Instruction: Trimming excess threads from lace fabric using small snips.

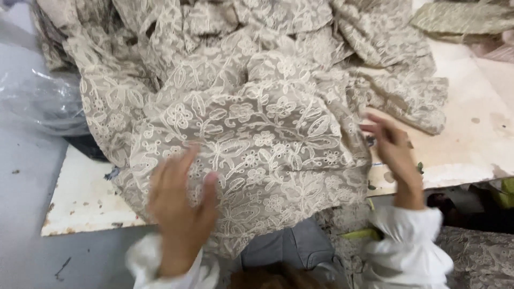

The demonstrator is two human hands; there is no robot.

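Lace fabric (251, 123), beige mesh with cream floral embroidery, is what we see heaped over a white surface (85, 198), its near edge hanging off toward the person. Left hand (179, 206) lies flat on the near left part of the cloth, fingers spread, palm down, grip apart and clamped on nothing. Right hand (393, 150) sits at the right edge of the cloth, fingers loosely extended and blurred; we cannot tell whether the fingertips pinch the edge or only touch it. Both wrists show white gathered sleeves (409, 251).

Progress, as we judge it: the near panel between the hands looks fairly flat and spread, so some smoothing seems done there. The far part is bunched in deep folds and a flap trails right, so most of the piece is unsorted. No neat fold or stack is visible.

Materials: cloth is thin, semi-sheer, raised stitched leaves and flowers with small eyelet holes, limp and drapey, likely to snag. Surface is hard, painted white, chipped and rust-spotted at the near left edge, stained on the right. Clear plastic sheeting (40, 99), crinkly, lies far left. More patterned fabric (463, 18) sits far right; a second patterned cloth (479, 257) lies near right, below the surface. Grey floor (21, 176) on the left.
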